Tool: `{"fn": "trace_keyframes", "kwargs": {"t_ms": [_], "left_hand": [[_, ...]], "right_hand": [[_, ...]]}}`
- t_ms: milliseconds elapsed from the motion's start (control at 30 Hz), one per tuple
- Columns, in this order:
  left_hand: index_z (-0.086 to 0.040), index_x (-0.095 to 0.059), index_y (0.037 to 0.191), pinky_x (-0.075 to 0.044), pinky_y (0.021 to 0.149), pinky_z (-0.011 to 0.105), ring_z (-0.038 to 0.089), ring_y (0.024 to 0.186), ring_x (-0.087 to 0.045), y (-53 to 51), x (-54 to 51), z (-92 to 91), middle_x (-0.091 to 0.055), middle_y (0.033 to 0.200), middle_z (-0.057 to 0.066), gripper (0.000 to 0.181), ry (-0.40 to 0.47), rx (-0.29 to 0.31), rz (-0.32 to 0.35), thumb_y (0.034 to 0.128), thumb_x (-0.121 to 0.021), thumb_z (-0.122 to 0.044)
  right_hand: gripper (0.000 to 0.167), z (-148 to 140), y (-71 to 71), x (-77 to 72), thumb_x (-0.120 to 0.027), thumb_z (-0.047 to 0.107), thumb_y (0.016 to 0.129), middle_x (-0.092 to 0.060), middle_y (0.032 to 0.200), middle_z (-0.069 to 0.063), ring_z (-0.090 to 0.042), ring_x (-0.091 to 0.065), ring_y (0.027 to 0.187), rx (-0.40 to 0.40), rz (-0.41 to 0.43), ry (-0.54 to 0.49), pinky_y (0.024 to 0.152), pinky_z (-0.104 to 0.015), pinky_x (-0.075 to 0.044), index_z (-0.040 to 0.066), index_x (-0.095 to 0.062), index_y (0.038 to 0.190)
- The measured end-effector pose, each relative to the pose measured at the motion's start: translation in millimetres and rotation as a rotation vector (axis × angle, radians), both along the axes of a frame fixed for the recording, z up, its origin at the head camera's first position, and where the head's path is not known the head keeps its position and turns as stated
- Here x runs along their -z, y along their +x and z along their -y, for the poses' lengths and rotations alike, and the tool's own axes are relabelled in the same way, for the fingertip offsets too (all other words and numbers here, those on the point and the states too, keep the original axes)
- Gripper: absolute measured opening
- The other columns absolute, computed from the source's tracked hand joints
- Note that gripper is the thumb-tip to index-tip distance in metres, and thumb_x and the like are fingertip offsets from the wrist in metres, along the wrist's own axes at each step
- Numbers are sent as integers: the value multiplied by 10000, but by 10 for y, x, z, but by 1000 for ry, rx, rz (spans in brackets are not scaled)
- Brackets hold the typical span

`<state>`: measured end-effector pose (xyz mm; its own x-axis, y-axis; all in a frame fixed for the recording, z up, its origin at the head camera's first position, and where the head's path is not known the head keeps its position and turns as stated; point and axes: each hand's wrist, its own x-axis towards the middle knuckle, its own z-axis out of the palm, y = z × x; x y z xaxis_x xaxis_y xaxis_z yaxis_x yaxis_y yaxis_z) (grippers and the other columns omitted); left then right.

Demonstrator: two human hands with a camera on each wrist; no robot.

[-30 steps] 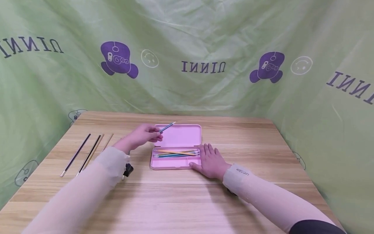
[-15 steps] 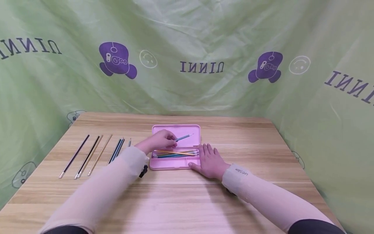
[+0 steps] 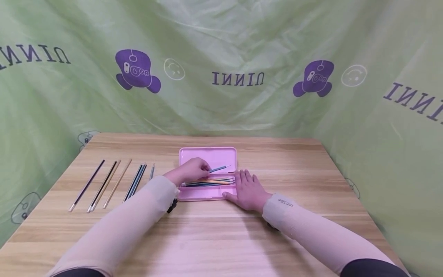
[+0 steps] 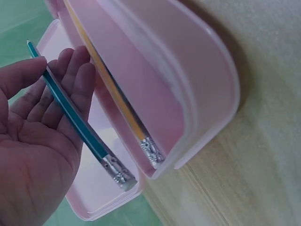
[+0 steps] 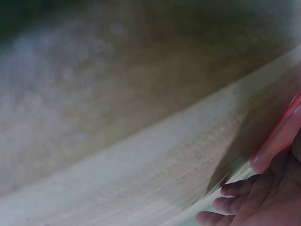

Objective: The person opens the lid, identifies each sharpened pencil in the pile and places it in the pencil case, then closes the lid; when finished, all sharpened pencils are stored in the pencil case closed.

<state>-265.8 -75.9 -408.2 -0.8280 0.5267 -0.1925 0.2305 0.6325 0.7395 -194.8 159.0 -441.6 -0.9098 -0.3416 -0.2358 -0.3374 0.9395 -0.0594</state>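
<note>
Apart from each other, both hands were at the open pink pencil case (image 3: 200,199) on the wooden table (image 3: 297,227). Left hand (image 3: 190,170) pinched a teal pencil (image 4: 77,120) between thumb and fingers, holding it above the case, near the hinge side; its silver ferrule and pale eraser showed in the left wrist view. Right hand (image 3: 250,192) lay with straight fingers against the case's right end, thumb over the front corner. Crossed pencils (image 3: 211,181) filled part of the rear compartment, and the lid (image 3: 221,156) lay back behind. More pencils (image 3: 87,185) lay slantwise at the left, some partly hidden by a sleeve (image 3: 128,227)
</note>
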Motion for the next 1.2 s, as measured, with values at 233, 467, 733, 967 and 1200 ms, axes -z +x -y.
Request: {"fn": "trace_keyframes", "kwargs": {"t_ms": [233,467,733,967,1200], "left_hand": [[25,-757,1079,-518,1002,416,237,999,-678,-7,30,4,-753,1021,102,182,-93,40,-102,936,-670,-44],[34,-746,1097,-541,956,381,203,937,-676,20,22,41,-744,986,88,200,-111,42,-110,951,-634,-43],[86,-704,1123,-582,793,310,168,799,-666,27,25,209,-713,900,87,204,6,-44,-73,981,-618,-31],[167,-627,1200,-601,864,374,323,957,-712,37,31,722,-714,1046,239,271,188,-215,-21,1009,-589,-22],[252,-489,1290,-597,868,353,232,945,-688,138,43,1490,-626,1174,377,359,269,-429,57,1027,-518,10]], "right_hand": [[1000,16,1,36,-361,711,1013,-223,1639,-307,-453,-174,1527,-13,-24,-15,1219,-598,-197,-75,-180,1603],[989,34,7,7,-365,697,1020,-227,1639,-304,-450,-184,1526,-23,-20,-11,1218,-593,-206,-85,-184,1599],[982,24,24,-26,-377,683,1024,-222,1641,-304,-451,-176,1528,-18,-7,-23,1220,-596,-197,-91,-182,1596],[971,-8,50,-41,-376,672,1030,-207,1646,-303,-456,-164,1529,-17,3,-25,1222,-598,-185,-88,-173,1599],[974,5,44,-51,-360,678,1031,-195,1650,-299,-451,-154,1532,-19,7,-17,1227,-591,-175,-89,-167,1600]]}}
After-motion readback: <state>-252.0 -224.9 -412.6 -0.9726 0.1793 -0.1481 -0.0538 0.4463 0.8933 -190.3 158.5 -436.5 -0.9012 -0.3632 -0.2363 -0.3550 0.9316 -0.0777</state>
